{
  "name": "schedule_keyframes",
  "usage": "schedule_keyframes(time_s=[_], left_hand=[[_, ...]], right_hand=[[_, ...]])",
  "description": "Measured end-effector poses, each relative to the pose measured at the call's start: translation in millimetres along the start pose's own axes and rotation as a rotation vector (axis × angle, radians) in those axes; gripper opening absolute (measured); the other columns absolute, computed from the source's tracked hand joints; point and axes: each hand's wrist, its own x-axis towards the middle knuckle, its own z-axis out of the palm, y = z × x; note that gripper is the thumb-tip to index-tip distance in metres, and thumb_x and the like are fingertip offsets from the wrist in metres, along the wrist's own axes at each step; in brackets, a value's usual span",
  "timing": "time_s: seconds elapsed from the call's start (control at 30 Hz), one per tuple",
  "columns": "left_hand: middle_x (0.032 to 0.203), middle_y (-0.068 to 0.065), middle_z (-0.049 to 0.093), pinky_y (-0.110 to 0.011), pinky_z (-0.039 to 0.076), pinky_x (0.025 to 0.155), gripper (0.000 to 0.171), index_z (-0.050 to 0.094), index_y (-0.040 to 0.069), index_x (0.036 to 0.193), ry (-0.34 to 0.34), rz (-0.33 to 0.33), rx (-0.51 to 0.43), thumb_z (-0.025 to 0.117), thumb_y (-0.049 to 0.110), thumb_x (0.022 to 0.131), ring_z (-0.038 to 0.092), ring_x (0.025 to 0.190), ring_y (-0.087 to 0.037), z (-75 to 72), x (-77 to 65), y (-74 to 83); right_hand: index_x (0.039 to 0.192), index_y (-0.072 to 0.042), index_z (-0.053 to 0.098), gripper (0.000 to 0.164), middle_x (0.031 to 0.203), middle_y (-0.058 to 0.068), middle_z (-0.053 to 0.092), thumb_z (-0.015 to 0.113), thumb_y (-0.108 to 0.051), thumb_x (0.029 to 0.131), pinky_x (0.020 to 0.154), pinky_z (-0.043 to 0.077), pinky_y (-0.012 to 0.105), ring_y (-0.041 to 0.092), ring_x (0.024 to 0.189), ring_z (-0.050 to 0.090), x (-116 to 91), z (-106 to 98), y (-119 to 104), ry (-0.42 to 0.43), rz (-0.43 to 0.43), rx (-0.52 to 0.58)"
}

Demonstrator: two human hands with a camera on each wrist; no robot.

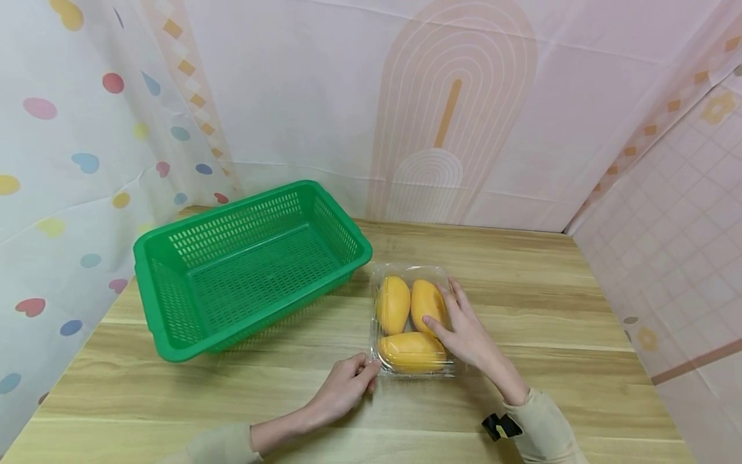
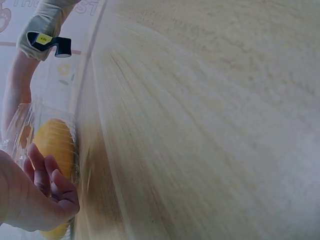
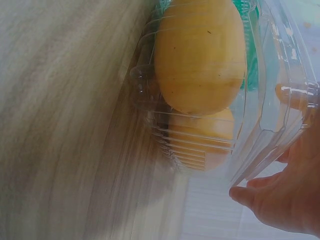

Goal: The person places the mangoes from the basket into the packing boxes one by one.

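Observation:
A clear plastic clamshell box (image 1: 413,270) lies on the table with three yellow mangoes inside, two upright at the back and one mango (image 1: 413,352) lying across the front. My left hand (image 1: 348,385) pinches the box's near left corner between thumb and bent fingers. Over the right side of the lid spreads my right hand (image 1: 468,330), thumb on top and longer fingers reaching along the right edge. In the right wrist view, fingertips (image 3: 242,196) touch the rim of the lid (image 3: 272,132), which slants away from the base.
A green perforated plastic basket (image 1: 255,338) stands at the left of the wood-grain table (image 1: 539,290), its near right corner close to the box. Patterned curtains (image 1: 290,84) hang behind the table and on both sides. A black strap device (image 1: 502,426) sits on the right sleeve.

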Motion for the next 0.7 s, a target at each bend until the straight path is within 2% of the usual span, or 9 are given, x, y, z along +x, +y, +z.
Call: schedule_keyframes(time_s=[0.2,0.33,0.43,0.5,0.6,0.7], left_hand=[[0.070,-0.007,0.058,-0.019,0.036,0.049,0.028,0.053,0.002,0.092,0.022,-0.009,-0.020,0.052,0.030,0.096,0.043,0.053,-0.006,-0.3,0.4,-1.8],[0.076,-0.004,0.055,-0.020,0.040,0.056,0.023,0.048,0.004,0.099,0.103,0.001,0.021,0.052,0.026,0.095,0.046,0.062,-0.010,-3.9,4.0,-3.8],[0.074,-0.002,0.053,-0.019,0.041,0.058,0.014,0.049,0.005,0.096,0.185,0.057,0.088,0.050,0.019,0.096,0.047,0.063,-0.009,-10.1,8.5,-3.5],[0.069,-0.001,0.050,-0.019,0.041,0.055,0.010,0.051,0.005,0.093,0.225,0.107,0.120,0.049,0.015,0.096,0.046,0.059,-0.008,-14.9,11.7,0.0],[0.066,0.001,0.049,-0.019,0.041,0.054,0.009,0.052,0.007,0.089,0.274,0.205,0.188,0.048,0.011,0.095,0.044,0.056,-0.006,-20.3,17.7,11.7],[0.070,0.003,0.053,-0.019,0.042,0.058,0.008,0.054,0.010,0.088,0.320,0.299,0.276,0.050,0.012,0.095,0.046,0.062,-0.006,-22.0,26.8,28.6]], right_hand=[[0.150,-0.009,0.025,0.072,0.160,0.017,0.005,0.052,-0.046,0.094,0.103,0.031,0.067,0.045,0.142,0.021,0,1,0,0.005,-0.007,0.000],[0.150,-0.009,0.027,0.071,0.160,0.017,0.005,0.051,-0.048,0.095,0.103,0.030,0.067,0.045,0.142,0.020,-1,1,0,0.012,-0.011,0.005],[0.149,-0.009,0.029,0.070,0.160,0.017,0.005,0.051,-0.047,0.094,0.102,0.029,0.069,0.045,0.142,0.018,0,0,-1,0.021,-0.018,0.015],[0.148,-0.008,0.031,0.068,0.160,0.017,0.005,0.053,-0.045,0.094,0.102,0.027,0.070,0.046,0.142,0.017,1,-2,-1,0.032,-0.027,0.026],[0.147,-0.007,0.033,0.066,0.159,0.018,0.007,0.055,-0.040,0.094,0.101,0.026,0.071,0.047,0.142,0.018,4,-7,-2,0.064,-0.041,0.034],[0.146,-0.008,0.034,0.064,0.159,0.019,0.009,0.058,-0.036,0.093,0.101,0.026,0.071,0.048,0.141,0.019,9,-14,-4,0.105,-0.053,0.032]])
